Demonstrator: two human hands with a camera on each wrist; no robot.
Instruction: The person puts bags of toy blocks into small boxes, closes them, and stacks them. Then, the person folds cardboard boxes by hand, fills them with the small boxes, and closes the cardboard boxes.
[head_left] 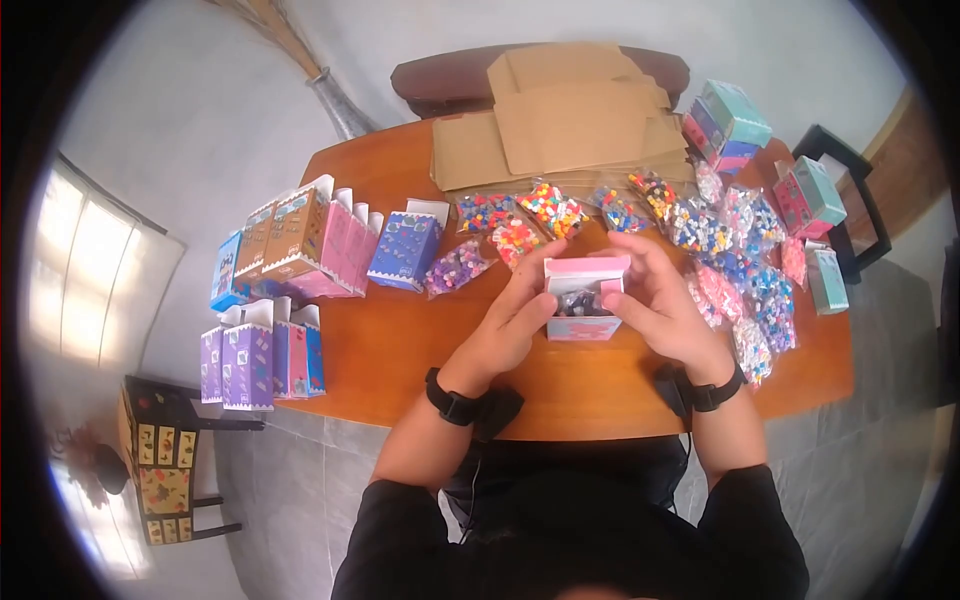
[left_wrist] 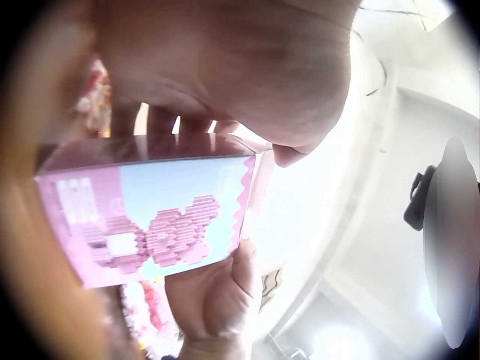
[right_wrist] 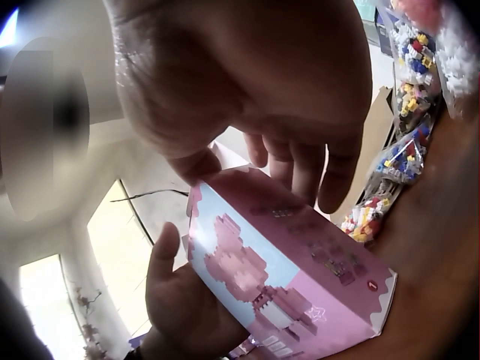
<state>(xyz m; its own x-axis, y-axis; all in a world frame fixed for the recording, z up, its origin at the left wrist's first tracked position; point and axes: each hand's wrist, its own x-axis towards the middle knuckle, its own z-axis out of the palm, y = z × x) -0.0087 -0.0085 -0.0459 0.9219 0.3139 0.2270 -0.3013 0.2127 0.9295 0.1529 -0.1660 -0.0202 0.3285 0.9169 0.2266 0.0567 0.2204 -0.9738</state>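
One pink box (head_left: 583, 329), its open top facing up, is sitting between the left hand (head_left: 512, 318) and the right hand (head_left: 668, 303) at the near middle of the counter (head_left: 400, 370). The left hand is curving loosely round one side, thumb at the rim; the right hand is holding the opposite side — its thumb is pressing a small flap (head_left: 610, 287). Bags of colourful pieces (head_left: 700, 228) are lying behind and rightward — cardboard sheets (head_left: 570, 125) are lying farther back.
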